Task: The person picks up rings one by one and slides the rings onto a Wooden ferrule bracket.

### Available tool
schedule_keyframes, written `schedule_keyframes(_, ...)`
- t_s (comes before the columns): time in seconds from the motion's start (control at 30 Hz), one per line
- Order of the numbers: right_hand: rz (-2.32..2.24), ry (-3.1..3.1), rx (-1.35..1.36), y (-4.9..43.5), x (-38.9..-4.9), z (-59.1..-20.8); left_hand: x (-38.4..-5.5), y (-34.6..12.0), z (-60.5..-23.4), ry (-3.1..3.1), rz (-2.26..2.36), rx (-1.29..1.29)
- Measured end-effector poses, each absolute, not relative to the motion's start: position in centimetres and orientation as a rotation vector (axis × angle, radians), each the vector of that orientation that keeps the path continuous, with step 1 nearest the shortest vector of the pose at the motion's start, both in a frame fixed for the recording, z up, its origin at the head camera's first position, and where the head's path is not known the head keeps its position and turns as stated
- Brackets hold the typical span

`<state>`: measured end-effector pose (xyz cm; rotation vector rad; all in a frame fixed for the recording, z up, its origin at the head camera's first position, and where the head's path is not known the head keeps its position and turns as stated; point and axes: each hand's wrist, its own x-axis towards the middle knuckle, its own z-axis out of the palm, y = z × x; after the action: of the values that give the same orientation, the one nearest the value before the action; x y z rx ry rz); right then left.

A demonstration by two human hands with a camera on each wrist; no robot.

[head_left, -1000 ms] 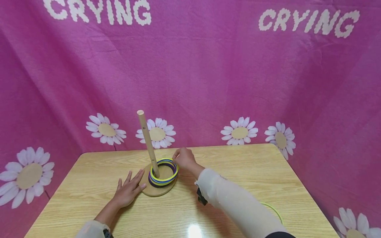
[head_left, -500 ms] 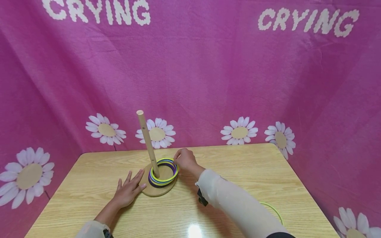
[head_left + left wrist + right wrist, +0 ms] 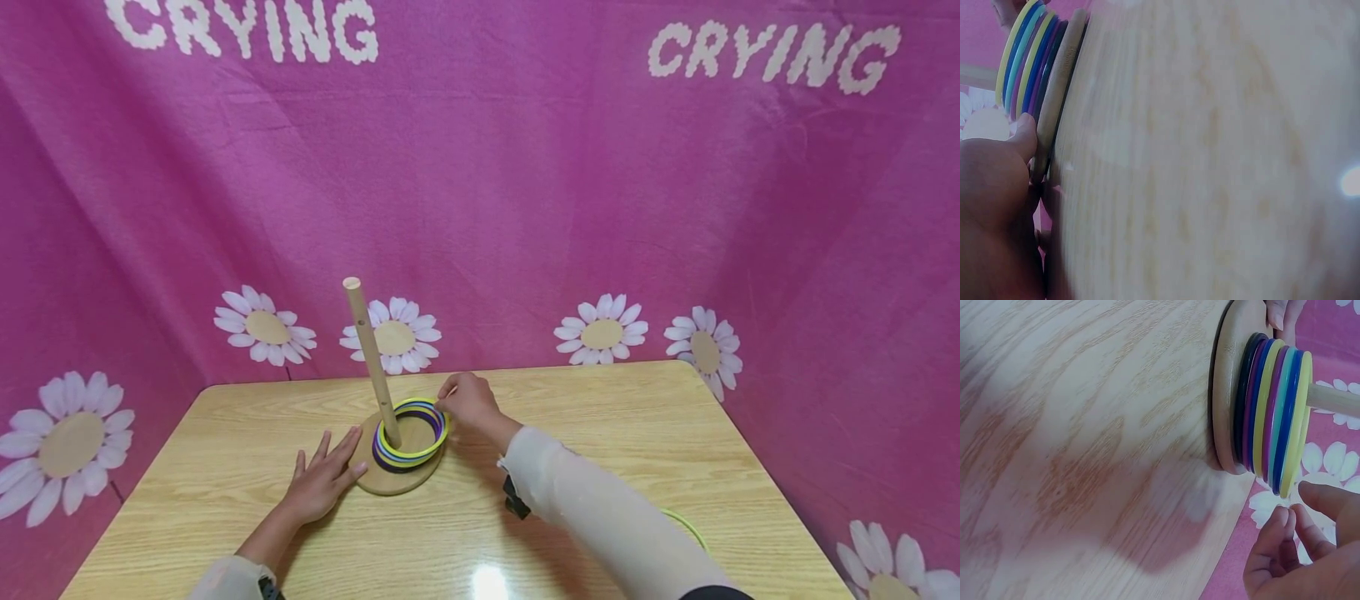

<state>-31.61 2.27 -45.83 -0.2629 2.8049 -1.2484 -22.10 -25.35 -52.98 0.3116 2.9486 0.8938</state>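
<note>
A wooden peg [image 3: 369, 358] stands on a round wooden base [image 3: 393, 481] near the table's middle. Several coloured rings [image 3: 411, 454] are stacked flat on the base, with a yellow ring on top [image 3: 1300, 419]. My left hand [image 3: 318, 483] lies flat on the table, its thumb [image 3: 1022, 134] against the base's rim [image 3: 1060, 94]. My right hand [image 3: 467, 402] hovers at the far right edge of the stack. In the right wrist view its loosely curled fingers [image 3: 1282, 519] and thumb sit just off the yellow ring, holding nothing.
The light wooden table [image 3: 600, 417] is walled by a pink daisy cloth [image 3: 525, 208] on three sides. A loose yellow-green ring [image 3: 688, 528] lies on the table at the near right, partly hidden behind my right sleeve.
The top yellow ring, slightly lifted at the right a second ago, now lies flat on the stack. My right hand has eased a little away from it. The left hand has not moved.
</note>
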Motion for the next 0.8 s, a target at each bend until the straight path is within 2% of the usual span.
schedule_keyframes(0.4,-1.303,2.792,-0.331,4.8,-31.4,-46.3,-22.1,-25.3,-52.8,2.931,0.893,0.295)
schedule_keyframes(0.8,-1.385,2.751,-0.399,8.1,-29.8,-45.7,-22.1,-25.3,-52.9,2.93,0.888,0.292)
